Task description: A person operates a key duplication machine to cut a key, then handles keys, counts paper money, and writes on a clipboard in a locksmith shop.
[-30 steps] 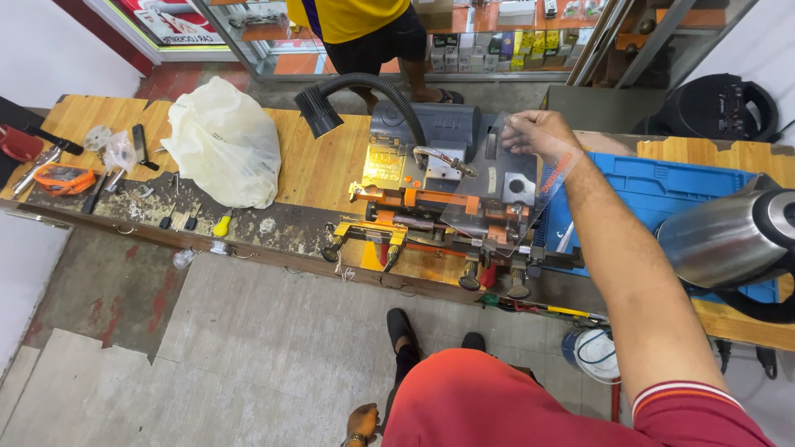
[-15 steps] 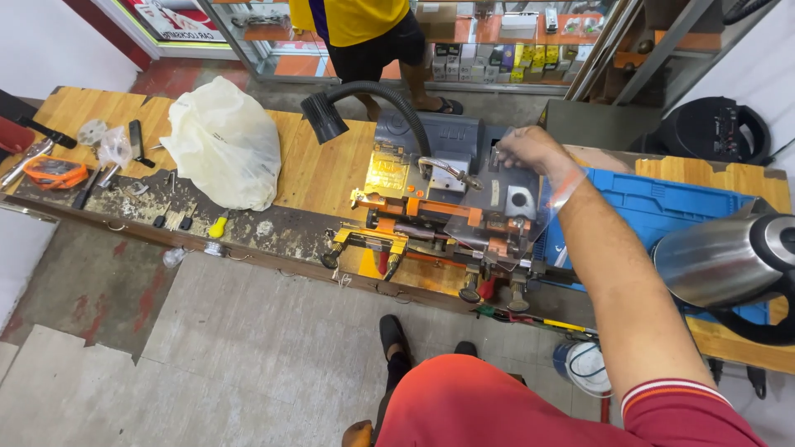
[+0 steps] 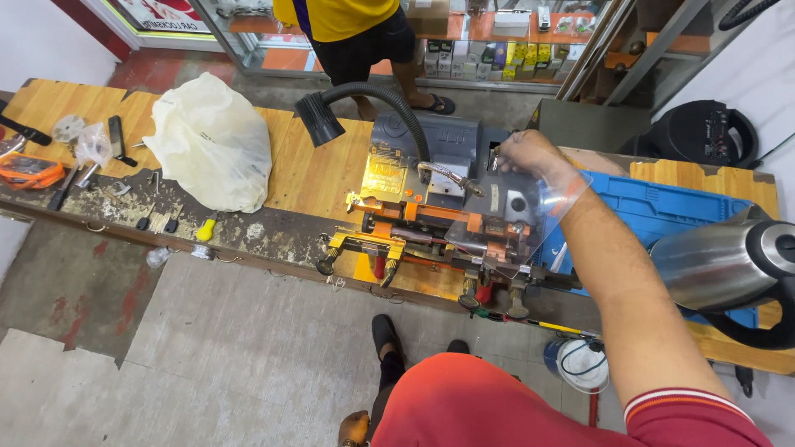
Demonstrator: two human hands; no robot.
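Right hand (image 3: 523, 151) reaches over the key-cutting machine (image 3: 439, 194) on the wooden bench (image 3: 315, 170), fingers curled narrow on its top rear edge beside the clear guard (image 3: 530, 219); contents unclear. Left hand unseen. Plastic bag (image 3: 211, 141) sits well left.

I see a wooden surface (image 3: 315, 178) carrying a key machine (image 3: 439, 199), plastic bag (image 3: 211, 141), blue mat (image 3: 662, 211), kettle (image 3: 720, 261), scattered tools (image 3: 157, 219).

The right hand (image 3: 526, 153) hides whatever its fingers pinch at the machine (image 3: 439, 194), the left hand is out of view, the kettle (image 3: 729, 265) runs off the right edge, and the bag (image 3: 211, 141) conceals its contents.
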